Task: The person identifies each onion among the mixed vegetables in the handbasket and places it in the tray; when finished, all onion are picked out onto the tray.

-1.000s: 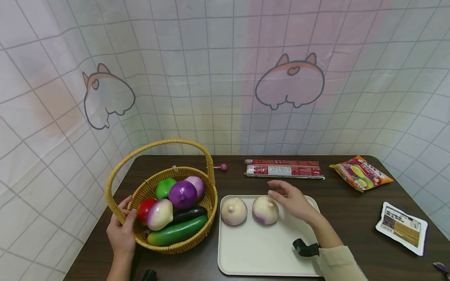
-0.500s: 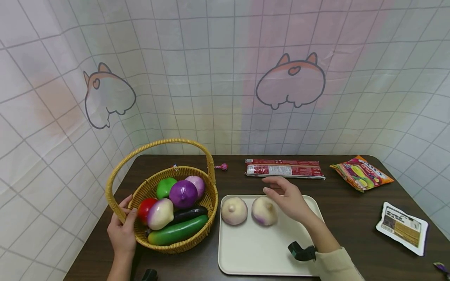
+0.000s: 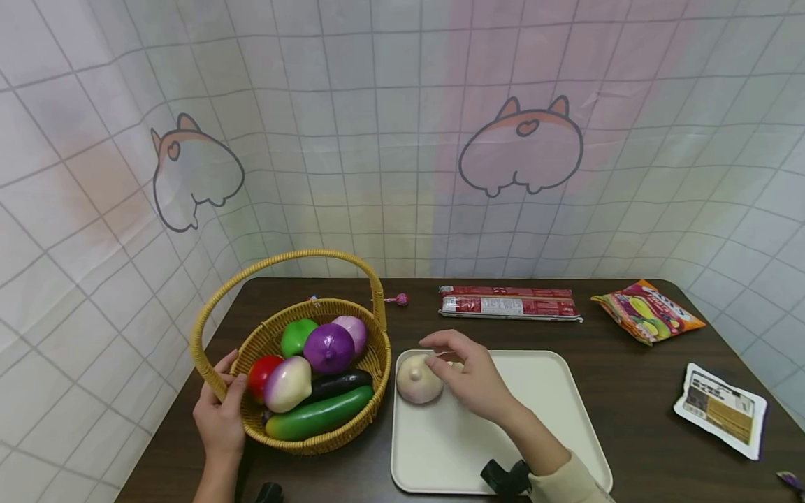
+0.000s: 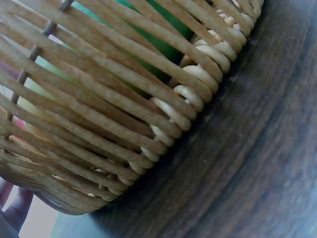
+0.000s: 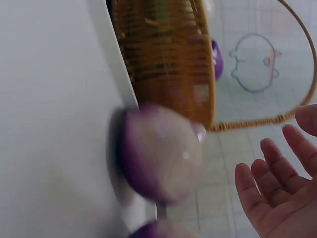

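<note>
head view looks down; both wrist views sit close, sharing the basket [image 3: 352,433].

Backdrop: white cloth sheet [image 3: 377,126] with grey grid, creased, hung behind and down both sides of the table [image 3: 635,391] | Print: two cartoon cat shapes, one [image 3: 520,148] above table's far edge, one [image 3: 193,171] on left panel | Table: dark brown wood grain | Light: soft, even, faint pink-yellow tint on sheet
</note>
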A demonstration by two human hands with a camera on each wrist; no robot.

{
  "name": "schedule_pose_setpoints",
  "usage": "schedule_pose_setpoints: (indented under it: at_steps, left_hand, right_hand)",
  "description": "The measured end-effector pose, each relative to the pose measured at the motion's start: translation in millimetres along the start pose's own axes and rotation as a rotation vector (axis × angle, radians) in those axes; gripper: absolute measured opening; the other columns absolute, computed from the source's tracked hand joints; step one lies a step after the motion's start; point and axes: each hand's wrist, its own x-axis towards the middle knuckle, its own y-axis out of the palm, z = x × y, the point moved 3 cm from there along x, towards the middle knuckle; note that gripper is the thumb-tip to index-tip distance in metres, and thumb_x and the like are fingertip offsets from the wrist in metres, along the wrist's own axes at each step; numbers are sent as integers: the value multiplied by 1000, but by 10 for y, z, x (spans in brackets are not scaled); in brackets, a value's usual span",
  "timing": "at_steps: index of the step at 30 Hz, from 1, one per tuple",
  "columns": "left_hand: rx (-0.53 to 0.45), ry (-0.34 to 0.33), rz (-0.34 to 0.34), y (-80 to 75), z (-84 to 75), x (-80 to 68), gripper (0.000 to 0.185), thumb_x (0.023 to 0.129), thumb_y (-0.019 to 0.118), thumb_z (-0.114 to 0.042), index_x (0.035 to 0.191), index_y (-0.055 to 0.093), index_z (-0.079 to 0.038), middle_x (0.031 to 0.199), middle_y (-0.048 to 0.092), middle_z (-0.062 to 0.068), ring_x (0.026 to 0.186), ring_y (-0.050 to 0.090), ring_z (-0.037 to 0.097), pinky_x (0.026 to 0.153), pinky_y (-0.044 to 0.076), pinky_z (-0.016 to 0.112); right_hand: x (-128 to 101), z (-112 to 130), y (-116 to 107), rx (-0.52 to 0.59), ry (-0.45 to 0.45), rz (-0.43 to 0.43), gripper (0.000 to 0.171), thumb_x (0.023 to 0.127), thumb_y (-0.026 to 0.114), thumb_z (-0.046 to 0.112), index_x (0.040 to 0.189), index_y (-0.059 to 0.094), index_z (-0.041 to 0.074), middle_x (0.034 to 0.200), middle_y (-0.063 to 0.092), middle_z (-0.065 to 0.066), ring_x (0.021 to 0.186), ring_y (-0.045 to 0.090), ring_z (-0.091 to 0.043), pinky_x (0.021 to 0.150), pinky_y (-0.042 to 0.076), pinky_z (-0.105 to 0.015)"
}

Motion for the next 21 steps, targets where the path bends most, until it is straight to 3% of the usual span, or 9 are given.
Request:
schedule_pose_setpoints:
  at_steps: [6,12,17,21]
  left_hand:
    - [-18,5,-5,-2,-10,1,17,91,62,4,83,52,15,124,65,15,108,60,13,80,45,14]
    - [-25,9,-9,-9,-25,-1,18,91,62,4,83,52,16,124,66,12,108,59,12,81,44,14]
    - [-36,11,-2,-7,-17,-9,17,91,62,4,84,52,17,123,67,8,107,58,13,80,43,15]
    - [-27,17,0,-1,-17,-8,17,91,62,5,85,52,17,123,67,8,106,58,13,79,42,15]
  right_hand:
    - [41,142,353,75,-10,66,21,94,65,10,115,65,13,115,64,-4,107,59,-29,90,52,-36]
    - [139,258,684,152,-41,104,29,90,69,7,119,63,11,115,61,-1,104,57,-22,86,54,-37]
    - [218,282,896,139,-64,98,37,88,71,7,123,60,6,127,57,0,116,55,-21,91,51,-45]
    - [286,286,1008,112,-46,88,44,87,72,11,128,58,9,130,53,-1,119,53,-26,95,49,-44]
